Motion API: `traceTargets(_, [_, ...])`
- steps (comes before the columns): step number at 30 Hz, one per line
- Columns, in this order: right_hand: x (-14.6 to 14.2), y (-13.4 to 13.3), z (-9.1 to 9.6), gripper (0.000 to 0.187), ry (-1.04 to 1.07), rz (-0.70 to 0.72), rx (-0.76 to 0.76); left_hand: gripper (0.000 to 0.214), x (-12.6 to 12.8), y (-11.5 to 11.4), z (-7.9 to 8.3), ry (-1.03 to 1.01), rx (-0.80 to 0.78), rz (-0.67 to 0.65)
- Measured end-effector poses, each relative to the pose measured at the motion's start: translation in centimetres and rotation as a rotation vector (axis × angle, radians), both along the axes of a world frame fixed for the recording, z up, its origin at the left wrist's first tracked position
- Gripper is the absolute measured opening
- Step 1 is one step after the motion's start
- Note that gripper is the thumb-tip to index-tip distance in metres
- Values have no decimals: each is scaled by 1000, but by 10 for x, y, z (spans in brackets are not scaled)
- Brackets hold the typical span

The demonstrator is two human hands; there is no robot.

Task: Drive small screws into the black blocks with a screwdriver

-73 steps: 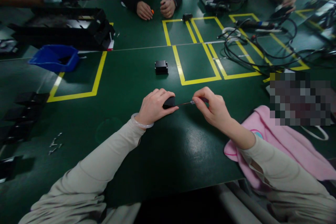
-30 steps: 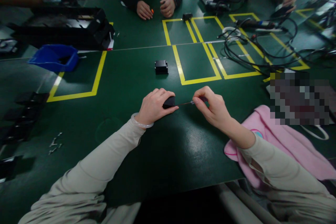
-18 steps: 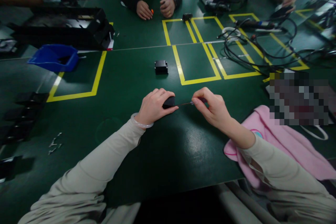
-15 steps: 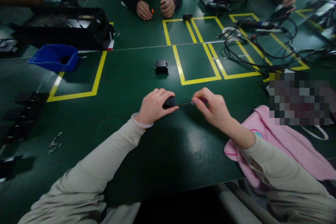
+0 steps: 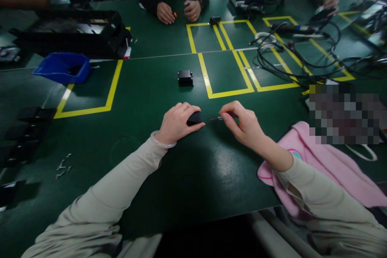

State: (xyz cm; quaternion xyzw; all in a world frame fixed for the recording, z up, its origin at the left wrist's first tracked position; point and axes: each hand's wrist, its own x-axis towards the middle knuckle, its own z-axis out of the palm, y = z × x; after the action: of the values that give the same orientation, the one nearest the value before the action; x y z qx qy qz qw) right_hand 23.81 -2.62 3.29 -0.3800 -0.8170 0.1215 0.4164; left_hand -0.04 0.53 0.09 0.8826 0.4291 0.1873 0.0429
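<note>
My left hand (image 5: pixel 180 122) is closed round a small black block-shaped part (image 5: pixel 194 118), holding it on or just over the green table; the fingers cover much of it. In my right hand (image 5: pixel 240 121) is a thin screwdriver (image 5: pixel 213 119), pinched between thumb and fingers, its handle mostly hidden. The shaft points left, and its tip reaches the right side of the black part. Beyond my hands a similar black part (image 5: pixel 185 78) with shiny metal bits at its sides stands on the table. Several small screws (image 5: pixel 62 166) lie loose to the left.
A blue bin (image 5: pixel 62 67) and a long black tray (image 5: pixel 115 34) stand at the left, above several black parts (image 5: pixel 26 131). Black cables (image 5: pixel 290 62) tangle at the right, beyond a pink cloth (image 5: pixel 311 161). Yellow tape (image 5: pixel 232 94) marks the table. Co-workers sit opposite.
Almost nothing differs. My right hand has shifted very slightly left, with the screwdriver still against the black part. The left hand keeps its hold.
</note>
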Motion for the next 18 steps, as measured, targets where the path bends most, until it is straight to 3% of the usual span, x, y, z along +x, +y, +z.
traceTargets(18, [1, 2, -3, 9, -14, -1, -57, 43, -2, 2, 0, -2, -4, 17])
